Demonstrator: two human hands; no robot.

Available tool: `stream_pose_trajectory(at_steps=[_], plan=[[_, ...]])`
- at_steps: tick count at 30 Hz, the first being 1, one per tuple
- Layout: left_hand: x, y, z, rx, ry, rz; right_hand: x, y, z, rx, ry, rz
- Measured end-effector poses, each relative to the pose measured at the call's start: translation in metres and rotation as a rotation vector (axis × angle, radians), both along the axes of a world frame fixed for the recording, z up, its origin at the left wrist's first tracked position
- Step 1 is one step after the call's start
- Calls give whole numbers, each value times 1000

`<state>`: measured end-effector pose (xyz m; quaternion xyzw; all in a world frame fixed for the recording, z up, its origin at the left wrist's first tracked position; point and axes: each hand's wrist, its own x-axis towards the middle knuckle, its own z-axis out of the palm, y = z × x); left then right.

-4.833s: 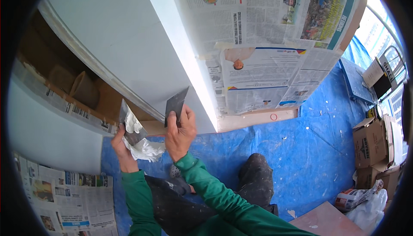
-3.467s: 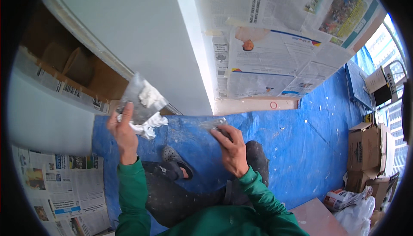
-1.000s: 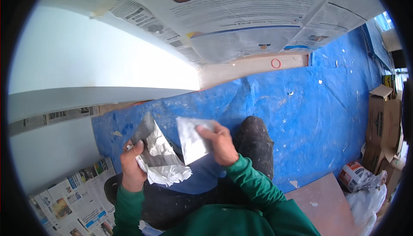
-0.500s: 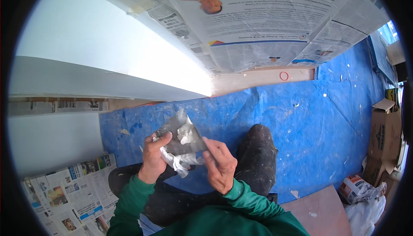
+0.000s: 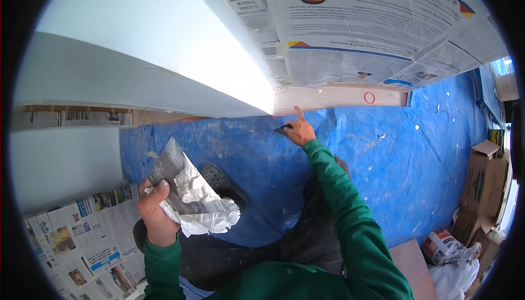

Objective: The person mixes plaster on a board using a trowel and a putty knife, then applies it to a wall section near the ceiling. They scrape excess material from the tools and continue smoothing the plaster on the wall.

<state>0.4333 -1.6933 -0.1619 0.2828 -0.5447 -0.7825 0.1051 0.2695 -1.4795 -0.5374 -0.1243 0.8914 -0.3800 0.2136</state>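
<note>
Down at the foot of the white wall [image 5: 164, 65], just left of the bare wooden skirting strip [image 5: 339, 96], the right hand [image 5: 299, 130] is stretched far out over the blue floor sheet [image 5: 383, 158]. Its fingers are closed around a small putty knife [image 5: 283, 130], forefinger pointing up along it towards the corner — only the dark near end of the blade shows, so where its edge meets the wall cannot be told.

Near and to the left, the left hand [image 5: 156, 207] grips a broad metal filler blade [image 5: 172, 171] from beneath, thumb pressed over its near edge and fingers wrapped tight behind. A mound of white filler [image 5: 199, 201] sits on it, spilling over the right side.

By the look of it that filler is soft, wet and heavy for its size — it will slump or slide if the blade tips, so the blade wants holding level, at its bare left end, clear of the paste. The blade itself looks thin, stiff steel, likely slick where smeared. The small knife appears light and springy, best taken by its handle.

Newspaper [image 5: 355, 27] masks the wall above the skirting, more sheets lie near left, and cardboard boxes [image 5: 484, 185] stand far right.
</note>
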Motion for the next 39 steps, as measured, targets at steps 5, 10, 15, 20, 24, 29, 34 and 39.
stream_pose_trajectory(at_steps=[5,10,15,20,24,29,34,39], plan=[[9,-9,-3,-31,-23,68,-25,-2,-27,1,-98,281],[10,-9,4,9,-1,39,11,3,-18,55,81,251],[10,-14,1,1,15,46,51,7,-10,125,28,269],[11,-18,2,-27,20,-38,62,12,-9,123,-83,207],[6,-14,7,-60,27,-5,62,5,18,168,-173,132],[8,-15,7,-127,29,14,67,5,-2,146,-228,65],[8,-15,8,-123,18,4,66,-2,-21,116,-192,112],[8,-18,2,-121,14,26,66,2,-11,0,-226,20]])
